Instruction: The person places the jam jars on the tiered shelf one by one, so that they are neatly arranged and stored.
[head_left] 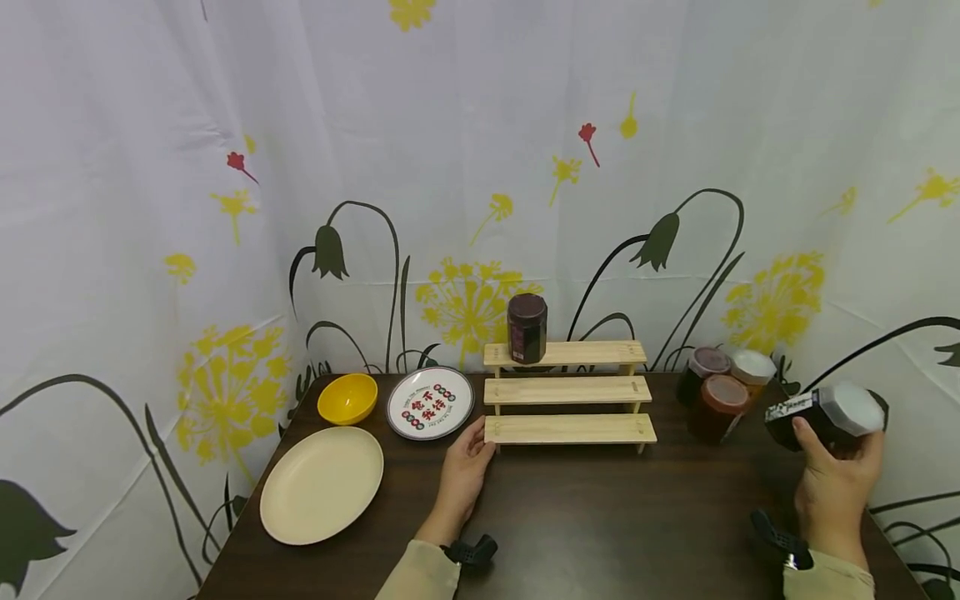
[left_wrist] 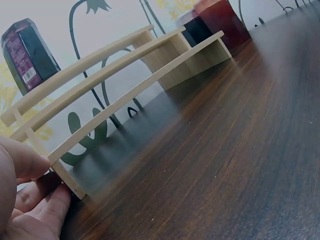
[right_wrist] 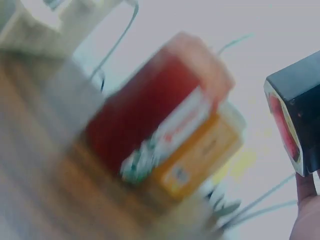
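A three-tier wooden rack [head_left: 568, 390] stands at the back of the table. My left hand [head_left: 467, 467] is at its lower left end, thumb and fingers pinching the end of the lowest shelf [left_wrist: 135, 92]. On the top shelf sits a dark jar with a purple lid [head_left: 527, 328]. At the right, my right hand [head_left: 838, 487] grips a dark jar with a white lid [head_left: 828, 414], tilted and raised. Left of it several lidded jars stand together: a red jar [head_left: 718, 408], an orange one with a white lid [head_left: 753, 371] and a dark one [head_left: 701, 371].
Left of the rack, a patterned round plate [head_left: 431, 403] lies by a yellow bowl [head_left: 347, 398]. A cream oval plate [head_left: 322, 486] is nearer the front left. Behind the dark wooden table [head_left: 585, 517] hangs a flowered curtain [head_left: 480, 150].
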